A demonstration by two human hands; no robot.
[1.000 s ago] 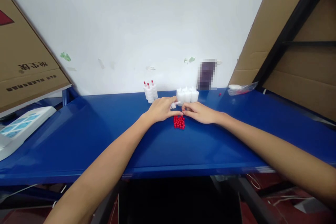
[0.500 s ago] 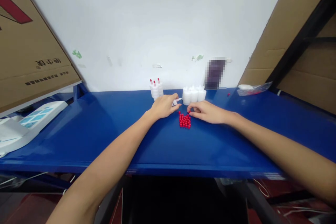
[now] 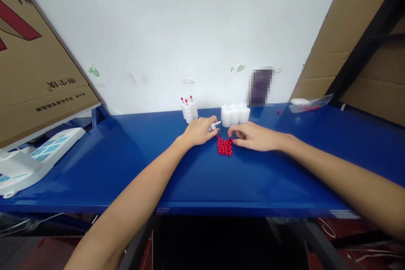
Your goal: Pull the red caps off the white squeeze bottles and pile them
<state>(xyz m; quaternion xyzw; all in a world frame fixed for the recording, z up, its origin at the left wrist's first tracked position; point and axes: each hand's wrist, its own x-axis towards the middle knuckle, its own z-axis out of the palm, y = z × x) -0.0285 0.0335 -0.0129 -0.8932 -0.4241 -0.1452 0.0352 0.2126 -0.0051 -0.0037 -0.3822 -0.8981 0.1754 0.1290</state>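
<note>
My left hand (image 3: 199, 130) is closed round a small white bottle (image 3: 214, 125) whose tip points right. My right hand (image 3: 253, 136) rests on the blue table (image 3: 126, 164) with its fingertips pinched together beside a pile of small red caps (image 3: 225, 146); what the pinch holds is too small to make out. Behind my hands stand three white bottles with red caps (image 3: 189, 109) and a cluster of uncapped white bottles (image 3: 235, 114).
A white scale with a keypad (image 3: 31, 158) sits at the left end. Cardboard boxes (image 3: 34, 63) lean at the left and at the right. A clear plastic bag (image 3: 308, 104) and a stray red cap (image 3: 278, 112) lie at the back right.
My hands have drawn slightly apart. My right hand's fingers have curled in at the edge of the red cap pile. The view has shifted a little.
</note>
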